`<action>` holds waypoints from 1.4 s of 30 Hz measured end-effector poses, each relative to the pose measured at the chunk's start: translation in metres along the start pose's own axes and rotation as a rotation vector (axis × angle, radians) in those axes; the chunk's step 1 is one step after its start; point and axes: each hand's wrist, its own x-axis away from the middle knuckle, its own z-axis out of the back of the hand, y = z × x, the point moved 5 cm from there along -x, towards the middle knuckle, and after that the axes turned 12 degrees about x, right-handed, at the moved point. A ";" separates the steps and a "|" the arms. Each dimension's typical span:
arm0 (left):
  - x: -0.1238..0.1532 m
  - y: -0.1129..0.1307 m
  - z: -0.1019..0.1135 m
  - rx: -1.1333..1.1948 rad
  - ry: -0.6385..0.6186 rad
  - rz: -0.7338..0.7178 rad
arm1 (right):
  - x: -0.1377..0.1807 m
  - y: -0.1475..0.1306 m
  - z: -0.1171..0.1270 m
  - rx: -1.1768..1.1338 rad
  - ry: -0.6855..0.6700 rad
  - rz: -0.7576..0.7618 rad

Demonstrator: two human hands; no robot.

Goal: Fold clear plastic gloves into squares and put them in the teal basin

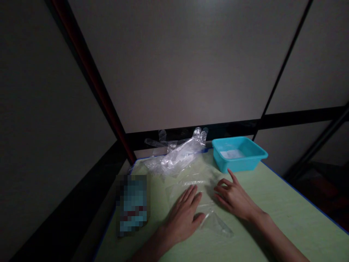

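Observation:
My left hand (pixel 184 214) lies flat with fingers stretched out on a clear plastic sheet (pixel 201 189) spread on the green table (pixel 272 218). My right hand (pixel 234 196) rests beside it on the same sheet, fingers apart and loosely curled, index finger pointing toward the tub. Neither hand grips anything. A pile of clear disposable plastic gloves (pixel 178 154) lies beyond the hands at the table's far edge.
A turquoise plastic tub (pixel 238 153) holding something white stands at the far right of the table. A blurred blue packet (pixel 132 204) lies at the left edge. Grey walls with dark rails enclose the table; the blue-trimmed right edge runs diagonally.

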 end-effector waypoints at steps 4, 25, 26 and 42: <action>0.002 0.005 0.002 -0.056 -0.066 -0.025 | 0.010 0.035 -0.004 0.105 0.041 -0.243; 0.004 0.005 0.003 -0.079 -0.114 -0.077 | 0.003 0.001 -0.020 -0.040 -0.155 -0.118; 0.004 0.005 0.003 -0.083 -0.112 -0.078 | 0.006 0.013 -0.022 -0.036 -0.185 -0.179; 0.003 0.005 0.001 -0.130 -0.119 -0.090 | -0.002 -0.015 -0.025 -0.199 0.050 -0.130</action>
